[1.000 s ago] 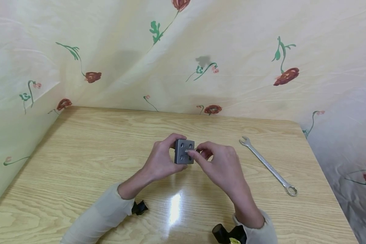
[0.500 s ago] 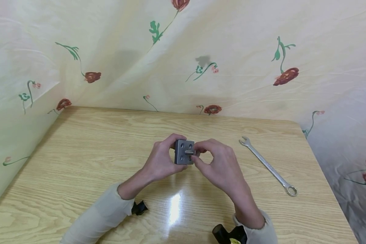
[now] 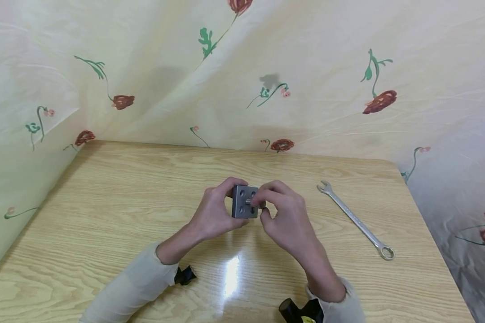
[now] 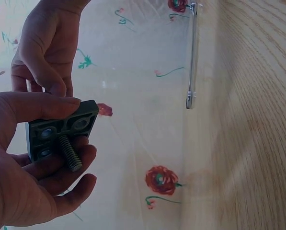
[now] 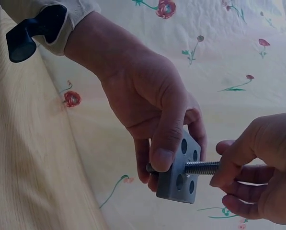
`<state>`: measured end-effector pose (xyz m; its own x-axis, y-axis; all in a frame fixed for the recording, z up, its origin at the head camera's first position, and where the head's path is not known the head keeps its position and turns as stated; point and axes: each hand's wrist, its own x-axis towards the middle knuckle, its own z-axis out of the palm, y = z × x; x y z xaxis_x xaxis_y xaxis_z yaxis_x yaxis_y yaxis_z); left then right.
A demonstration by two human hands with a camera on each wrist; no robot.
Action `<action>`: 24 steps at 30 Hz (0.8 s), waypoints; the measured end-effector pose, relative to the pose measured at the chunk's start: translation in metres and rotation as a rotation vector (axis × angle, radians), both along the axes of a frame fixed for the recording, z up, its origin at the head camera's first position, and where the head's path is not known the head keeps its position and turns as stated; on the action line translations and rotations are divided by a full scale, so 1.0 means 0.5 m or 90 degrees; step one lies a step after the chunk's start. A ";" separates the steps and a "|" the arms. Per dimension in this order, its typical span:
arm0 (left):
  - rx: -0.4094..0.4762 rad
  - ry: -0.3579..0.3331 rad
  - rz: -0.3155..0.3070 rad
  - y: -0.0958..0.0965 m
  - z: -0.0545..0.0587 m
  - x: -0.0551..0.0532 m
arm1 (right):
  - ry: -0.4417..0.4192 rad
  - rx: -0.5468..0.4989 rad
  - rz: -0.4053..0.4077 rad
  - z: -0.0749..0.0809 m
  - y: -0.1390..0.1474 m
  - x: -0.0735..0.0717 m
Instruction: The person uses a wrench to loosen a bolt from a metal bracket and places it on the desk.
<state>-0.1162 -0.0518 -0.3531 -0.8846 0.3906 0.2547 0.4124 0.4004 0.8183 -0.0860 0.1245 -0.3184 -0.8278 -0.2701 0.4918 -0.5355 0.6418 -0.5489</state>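
Note:
My left hand [image 3: 214, 208] grips a grey square plate [image 3: 238, 202] by its upper and lower edges, above the table. The plate has a hole near each corner. A threaded rod [image 5: 201, 167] passes through its middle and juts out on both faces; in the left wrist view the threaded rod [image 4: 70, 153] shows beyond the ribbed side. My right hand [image 3: 287, 215] is at the rod's other end with curled fingers. In the right wrist view the rod's end runs in between the fingers [image 5: 229, 175]. From the head, the thumb looks apart from the rod.
A combination wrench [image 3: 355, 220] lies on the wooden table [image 3: 125, 188], right of the hands. Behind and beside the table hangs flower-patterned cloth [image 3: 165, 89]. Black wrist mounts [image 3: 184, 274] stick out near the sleeves.
The right fingers have shifted on the rod: thumb on it at first, then drawn back so more rod showed, now the index finger covers its end. Left hand and plate stay almost still.

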 end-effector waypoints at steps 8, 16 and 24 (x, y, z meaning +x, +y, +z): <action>0.000 -0.004 -0.001 0.000 0.004 0.001 | -0.005 0.001 0.015 0.000 0.000 0.000; 0.011 -0.014 0.003 -0.002 0.004 0.000 | -0.057 0.022 0.014 0.018 0.024 -0.002; 0.007 -0.007 0.004 -0.001 0.004 0.000 | -0.233 0.097 -0.084 0.027 0.033 -0.007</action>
<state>-0.1163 -0.0524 -0.3512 -0.8898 0.3824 0.2492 0.4009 0.3937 0.8272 -0.0893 0.1409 -0.3050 -0.9730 -0.1968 0.1209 -0.2300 0.7801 -0.5818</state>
